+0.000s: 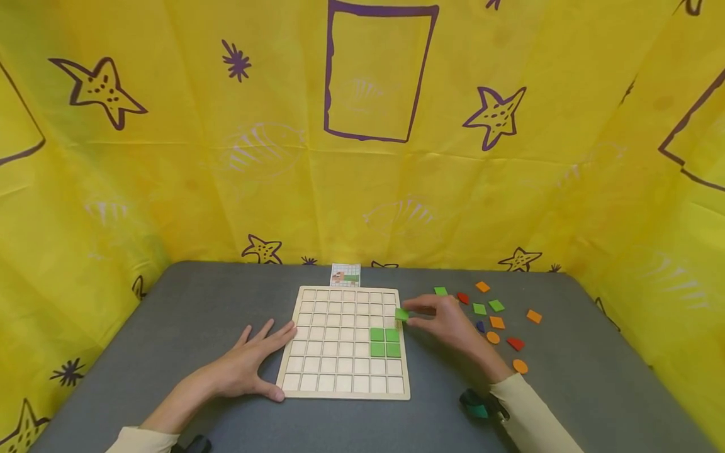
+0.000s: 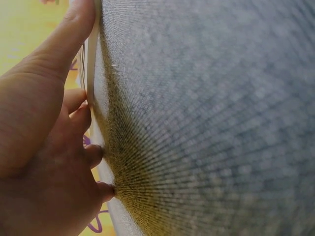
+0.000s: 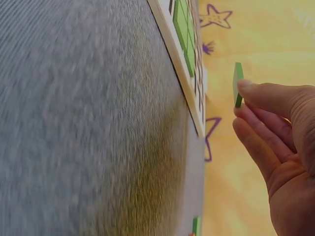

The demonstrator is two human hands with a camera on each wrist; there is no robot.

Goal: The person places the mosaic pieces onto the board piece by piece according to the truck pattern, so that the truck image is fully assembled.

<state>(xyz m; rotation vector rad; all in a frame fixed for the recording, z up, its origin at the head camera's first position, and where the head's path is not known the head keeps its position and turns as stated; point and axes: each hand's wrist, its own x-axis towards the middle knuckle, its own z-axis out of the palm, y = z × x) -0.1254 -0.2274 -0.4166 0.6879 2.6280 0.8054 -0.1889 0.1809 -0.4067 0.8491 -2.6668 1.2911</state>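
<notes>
A wooden grid board (image 1: 328, 365) lies on the grey table, with a two-by-two block of green square tiles (image 1: 377, 335) in its right-hand columns. My left hand (image 1: 240, 365) is spread along the board's left side, thumb at the near corner and fingertips touching the edge. Between thumb and fingers my right hand (image 1: 444, 321) pinches another green square tile (image 3: 238, 84), over the board's right edge. In the right wrist view the tile is held up off the board, seen nearly edge-on.
Loose tiles lie to the right: green squares (image 1: 479, 309), orange squares (image 1: 534, 316), orange circles (image 1: 520, 366), red pieces (image 1: 515, 344) and a blue piece (image 1: 480, 326). A small printed pattern card (image 1: 345, 275) sits behind the board. A yellow patterned curtain (image 1: 362, 176) surrounds the table.
</notes>
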